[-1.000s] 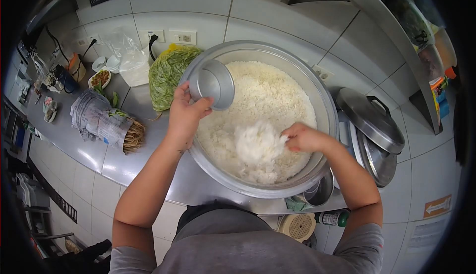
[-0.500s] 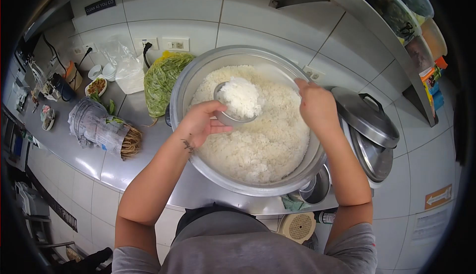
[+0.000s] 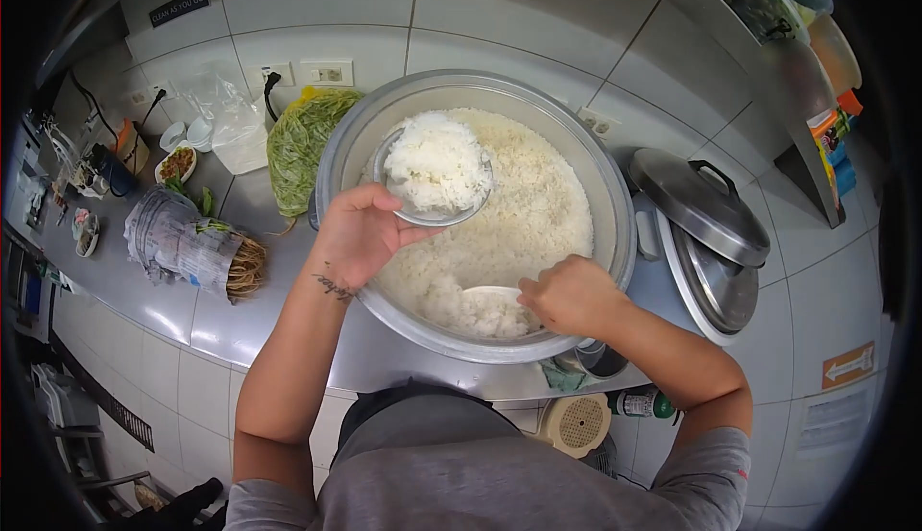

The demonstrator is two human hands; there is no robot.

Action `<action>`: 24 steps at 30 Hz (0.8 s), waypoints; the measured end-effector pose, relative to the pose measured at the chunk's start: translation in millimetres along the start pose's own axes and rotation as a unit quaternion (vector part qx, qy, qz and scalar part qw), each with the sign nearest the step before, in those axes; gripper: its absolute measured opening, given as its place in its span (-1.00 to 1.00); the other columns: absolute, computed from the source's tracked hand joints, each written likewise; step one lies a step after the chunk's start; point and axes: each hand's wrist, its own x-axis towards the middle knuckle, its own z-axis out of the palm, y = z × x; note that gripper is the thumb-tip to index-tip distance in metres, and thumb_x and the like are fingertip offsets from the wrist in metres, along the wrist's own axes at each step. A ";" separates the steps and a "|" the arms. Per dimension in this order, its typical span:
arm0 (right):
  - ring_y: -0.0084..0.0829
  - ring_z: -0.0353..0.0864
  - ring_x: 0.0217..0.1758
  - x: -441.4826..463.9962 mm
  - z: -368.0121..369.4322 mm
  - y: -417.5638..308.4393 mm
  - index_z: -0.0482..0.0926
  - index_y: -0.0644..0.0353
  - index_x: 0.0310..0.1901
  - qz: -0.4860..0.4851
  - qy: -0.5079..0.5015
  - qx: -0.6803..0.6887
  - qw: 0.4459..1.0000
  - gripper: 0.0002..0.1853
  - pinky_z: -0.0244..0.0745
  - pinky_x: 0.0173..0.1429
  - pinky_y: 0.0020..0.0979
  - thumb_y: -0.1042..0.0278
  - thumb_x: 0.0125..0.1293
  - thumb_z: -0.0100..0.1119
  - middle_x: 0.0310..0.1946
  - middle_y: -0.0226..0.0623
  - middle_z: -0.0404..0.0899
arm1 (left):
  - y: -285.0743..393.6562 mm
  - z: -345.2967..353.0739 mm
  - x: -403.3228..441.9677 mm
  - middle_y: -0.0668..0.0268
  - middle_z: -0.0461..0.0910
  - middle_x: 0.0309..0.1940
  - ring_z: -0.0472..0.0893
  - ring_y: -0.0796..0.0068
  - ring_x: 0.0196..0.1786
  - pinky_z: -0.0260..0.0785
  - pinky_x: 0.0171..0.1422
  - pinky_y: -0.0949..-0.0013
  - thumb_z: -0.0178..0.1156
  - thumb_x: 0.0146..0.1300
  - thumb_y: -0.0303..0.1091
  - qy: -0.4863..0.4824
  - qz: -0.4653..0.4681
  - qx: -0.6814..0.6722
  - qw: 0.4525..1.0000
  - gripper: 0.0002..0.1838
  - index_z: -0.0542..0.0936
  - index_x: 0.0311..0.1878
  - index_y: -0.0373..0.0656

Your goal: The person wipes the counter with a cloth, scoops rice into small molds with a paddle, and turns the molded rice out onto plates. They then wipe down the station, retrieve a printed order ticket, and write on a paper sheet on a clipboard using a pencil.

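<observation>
My left hand [image 3: 360, 233] grips a small metal bowl [image 3: 386, 152] by its side, thumb at the rim and fingers underneath. White rice [image 3: 437, 161] is heaped above the bowl's rim. Below it stands a large metal basin [image 3: 619, 209] holding a broad bed of cooked rice [image 3: 538, 176]. Near the basin's front right edge, my right hand [image 3: 576, 296] is closed around a rice scoop [image 3: 492, 290]. Only a pale edge of the scoop shows; rice covers the rest of its head.
Left of the basin are a bag of green vegetables [image 3: 307, 147] and a paper-wrapped bundle with roots [image 3: 187, 243]. A small dish of food [image 3: 176, 165] sits behind. Metal lids [image 3: 696, 200] lie at the right. A shelf edge [image 3: 711, 41] runs overhead.
My right hand has moved from the basin's right rim down and left into the front rice with the scoop. The bowl has shifted slightly left and up, and its rice heap is larger.
</observation>
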 end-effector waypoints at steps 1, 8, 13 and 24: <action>-0.12 0.61 -0.53 -1.3 0.8 1.1 0.61 0.14 -0.38 0.000 -0.003 0.030 1.000 -0.78 0.47 -0.38 -0.13 0.18 0.30 0.14 -0.65 -0.20 0.55 | -1.3 -0.9 0.1 -0.11 0.40 0.27 0.46 -0.03 0.30 0.30 0.42 -0.10 0.02 0.07 -0.45 -0.006 -0.002 -0.010 1.000 -0.31 0.23 0.33 -0.46; -0.09 0.63 -0.38 23.6 31.7 29.3 0.70 0.13 -0.32 0.080 -0.113 0.215 0.967 -0.70 0.50 -0.23 -0.15 0.06 0.30 0.15 -0.47 -0.08 0.64 | -2.6 -0.2 5.4 -0.03 0.47 0.19 0.54 0.11 0.22 0.39 0.36 0.03 0.03 0.13 -0.48 0.002 0.002 0.005 1.000 -0.41 0.29 0.28 -0.46; -0.42 0.59 -0.43 40.9 48.7 71.4 0.71 0.21 -0.12 0.109 -0.224 0.448 0.859 -0.69 0.49 -0.24 -0.40 0.16 0.24 0.26 -0.47 -0.21 0.65 | 5.7 -5.3 4.0 -0.02 0.44 0.23 0.54 0.09 0.22 0.41 0.34 -0.01 0.06 0.13 -0.50 0.060 0.054 0.111 0.991 -0.39 0.26 0.31 -0.40; -0.23 0.68 -0.26 28.0 -54.4 56.2 0.54 0.25 0.14 0.260 0.175 0.041 0.949 -0.63 0.55 -0.20 -0.27 0.35 0.34 0.04 -0.34 -0.08 0.65 | -27.8 8.8 32.1 0.09 0.57 0.06 0.63 0.22 0.04 0.51 0.15 0.11 0.11 0.19 -0.41 0.083 -0.086 0.199 0.973 -0.51 0.38 0.20 -0.35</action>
